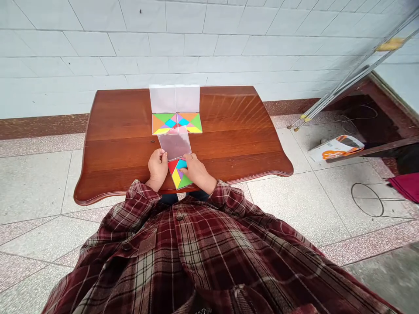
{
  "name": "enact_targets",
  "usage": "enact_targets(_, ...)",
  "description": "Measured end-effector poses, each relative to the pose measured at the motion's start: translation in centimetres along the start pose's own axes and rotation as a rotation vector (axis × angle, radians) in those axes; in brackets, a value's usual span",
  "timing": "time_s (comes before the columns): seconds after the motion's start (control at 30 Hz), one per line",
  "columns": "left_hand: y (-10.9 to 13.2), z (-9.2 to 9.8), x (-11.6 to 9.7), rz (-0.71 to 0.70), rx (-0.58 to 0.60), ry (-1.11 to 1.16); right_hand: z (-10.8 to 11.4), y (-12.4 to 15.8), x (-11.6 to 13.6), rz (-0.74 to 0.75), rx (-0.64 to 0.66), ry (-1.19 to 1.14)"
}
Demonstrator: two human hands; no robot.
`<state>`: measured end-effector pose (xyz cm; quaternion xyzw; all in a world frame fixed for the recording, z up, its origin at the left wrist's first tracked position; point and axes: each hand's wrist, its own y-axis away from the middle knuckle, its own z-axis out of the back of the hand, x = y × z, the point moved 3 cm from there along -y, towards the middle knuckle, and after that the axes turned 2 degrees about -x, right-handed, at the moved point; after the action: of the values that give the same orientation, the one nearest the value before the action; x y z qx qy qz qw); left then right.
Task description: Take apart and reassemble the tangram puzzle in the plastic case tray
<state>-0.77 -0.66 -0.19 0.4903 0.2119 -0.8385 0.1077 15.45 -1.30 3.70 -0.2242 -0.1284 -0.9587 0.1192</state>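
An opened tangram case has its clear lid (174,145) tilted up away from me and its tray of coloured pieces (177,178) toward me, over the table's front edge. My left hand (157,166) is closed on the lid's left edge near the hinge. My right hand (195,170) grips the case's right side, with the thumb over the pieces and partly hiding them. Just beyond, two more tangram cases lie side by side, the left set (163,123) and the right set (191,122) mirroring each other in colours. Their clear lids (175,99) stand raised at the back.
The brown wooden table (235,135) has a curved front edge and stands near the white tiled wall (196,65). On the right, crutches (327,100) lean over the floor. A white and orange box (337,148) and a metal ring (367,199) are also there.
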Motion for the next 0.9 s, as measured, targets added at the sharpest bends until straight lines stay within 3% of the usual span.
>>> enact_targets(0.27, 0.0, 0.1, -0.2, -0.001, 0.002, 0.017, 0.1, -0.4, -1.2, 0.111, -0.035, -0.235)
enact_targets(0.4, 0.0, 0.1, -0.4, 0.001, 0.003, 0.021, 1.5, -0.6, -4.6, 0.057, -0.135, -0.368)
enact_targets(0.5, 0.0, 0.1, -0.3, 0.006, -0.005, 0.015, 3.0, -0.4, -7.7, -0.053, -0.203, -0.270)
enact_targets(0.6, 0.0, 0.1, -0.3, 0.005, -0.005, 0.009, 4.1, 0.4, -8.9, -0.163, -0.225, -0.054)
enact_targets(0.67, 0.0, 0.2, -0.4, 0.006, -0.005, 0.003, 4.4, 1.1, -8.1, -0.185, -0.250, 0.037)
enact_targets(0.73, 0.0, 0.2, -0.6, 0.014, -0.003, 0.003, 4.0, 1.7, -6.0, -0.116, -0.225, 0.048)
enact_targets(0.83, 0.0, 0.1, -0.7, 0.018, -0.002, 0.002, 1.9, 2.3, -2.0, 0.091, -0.043, -0.003)
enact_targets(0.9, 0.1, 0.1, -0.7, 0.014, -0.008, 0.003, 0.3, 2.6, 0.2, 0.145, 0.059, 0.008)
